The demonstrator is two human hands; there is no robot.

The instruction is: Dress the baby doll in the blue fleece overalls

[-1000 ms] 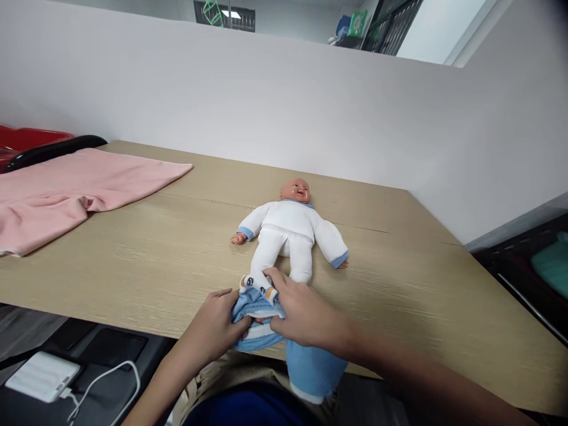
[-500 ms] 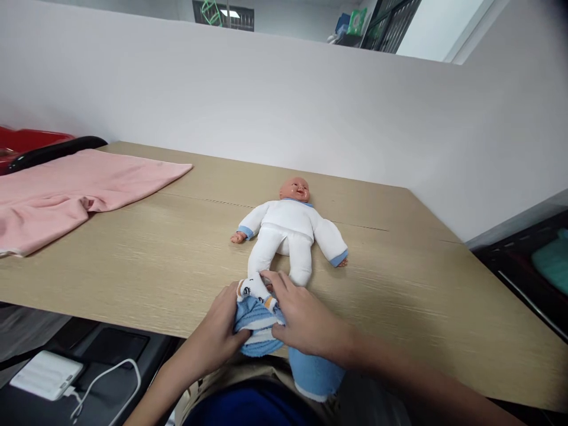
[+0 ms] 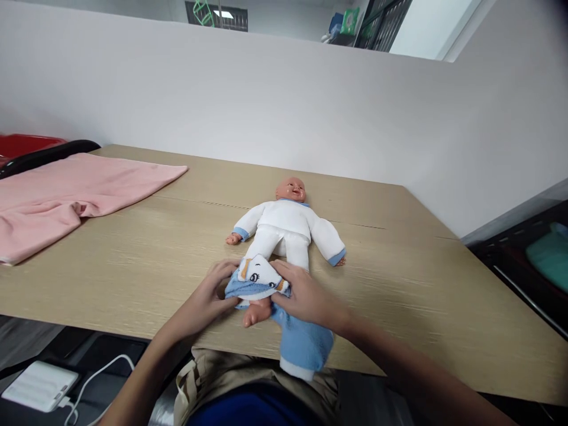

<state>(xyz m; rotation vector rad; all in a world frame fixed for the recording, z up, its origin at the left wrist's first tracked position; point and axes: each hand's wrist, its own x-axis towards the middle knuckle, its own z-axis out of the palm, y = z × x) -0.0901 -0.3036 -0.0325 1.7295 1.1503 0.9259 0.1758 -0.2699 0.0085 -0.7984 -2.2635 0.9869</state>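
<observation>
A baby doll (image 3: 284, 222) in a white top with blue cuffs lies on its back, head away from me. Blue-and-white doll pants (image 3: 306, 349), with an animal face on one bunched leg, are around the doll's lower leg on the left. The bare foot (image 3: 257, 312) sticks out of that leg's opening. My left hand (image 3: 213, 293) grips the bunched fabric on its left side, and my right hand (image 3: 306, 296) pinches it on the right. The other pant leg hangs flat toward the table's front edge. The doll's other foot is hidden behind my right hand.
Pink cloth (image 3: 80, 195) lies spread on the left of the wooden table (image 3: 133, 272). Behind it is a red container (image 3: 31, 145) with a black edge. A white power bank (image 3: 39, 384) with a cable sits on a dark surface below left.
Both hands have pulled the bunched pant leg up the doll's leg, away from me. The foot now shows through the opening, and the loose pant leg has shifted upward.
</observation>
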